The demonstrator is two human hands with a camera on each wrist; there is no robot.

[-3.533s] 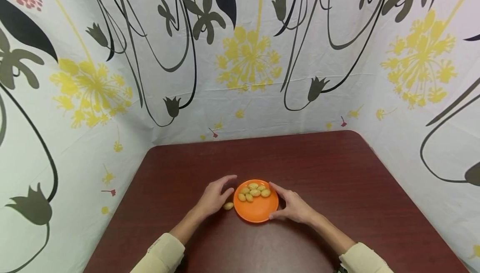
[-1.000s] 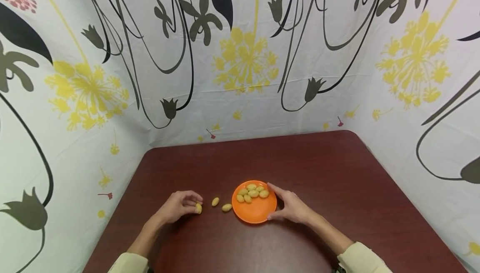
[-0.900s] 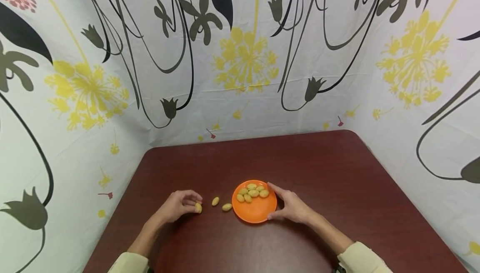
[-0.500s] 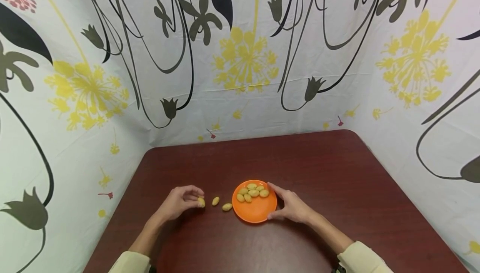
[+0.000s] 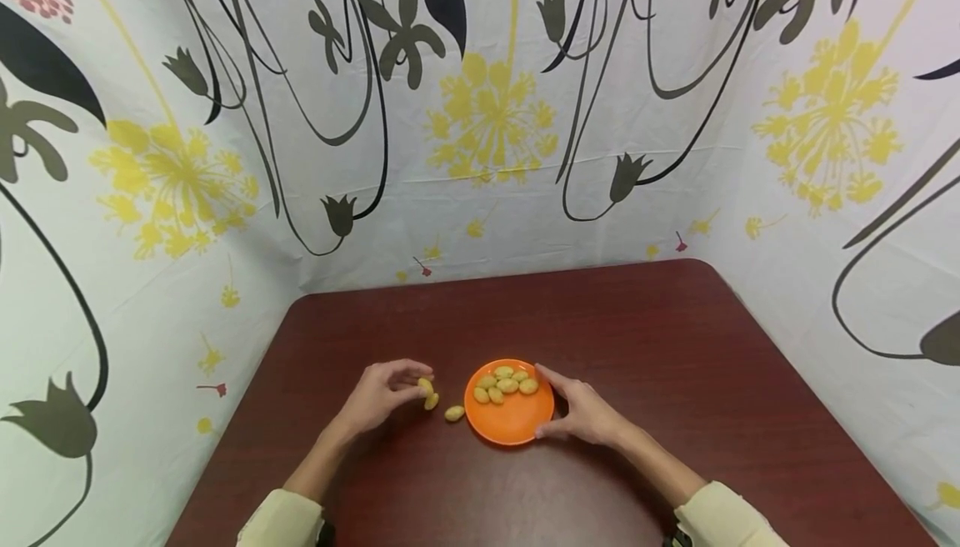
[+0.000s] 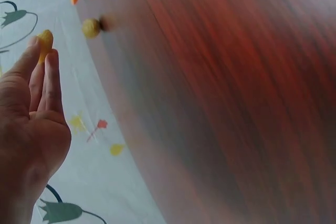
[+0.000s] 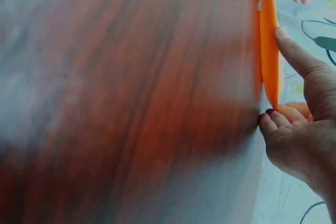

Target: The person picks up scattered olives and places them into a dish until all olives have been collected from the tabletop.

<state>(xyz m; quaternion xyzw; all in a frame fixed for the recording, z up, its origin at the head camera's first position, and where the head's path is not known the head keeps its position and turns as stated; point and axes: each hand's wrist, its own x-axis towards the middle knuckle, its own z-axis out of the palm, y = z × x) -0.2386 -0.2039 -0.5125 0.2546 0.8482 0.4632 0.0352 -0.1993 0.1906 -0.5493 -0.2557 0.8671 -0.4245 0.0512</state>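
Note:
My left hand (image 5: 377, 397) pinches a small yellow oval fruit (image 5: 425, 384) between thumb and fingertips, left of the plate; its exact kind is unclear. The left wrist view shows this held fruit (image 6: 46, 40) at the tips of the fingers. Just below it in the head view lies a second oval fruit (image 5: 431, 402) on the table. A third loose fruit (image 5: 454, 414) sits beside the left rim of the round orange plate (image 5: 507, 429). Several similar fruits (image 5: 507, 385) lie grouped in the plate's far half. My right hand (image 5: 588, 415) grips the plate's right rim, thumb nearer me.
The dark reddish-brown wooden table (image 5: 615, 330) has rounded far corners. White cloth (image 5: 465, 205) printed with flowers and stems hangs around its back and sides.
A fruit appeared pinched in my left hand, farther left, a second ago. That hand has since carried it rightward to above the nearer loose fruit. My right hand stays on the plate.

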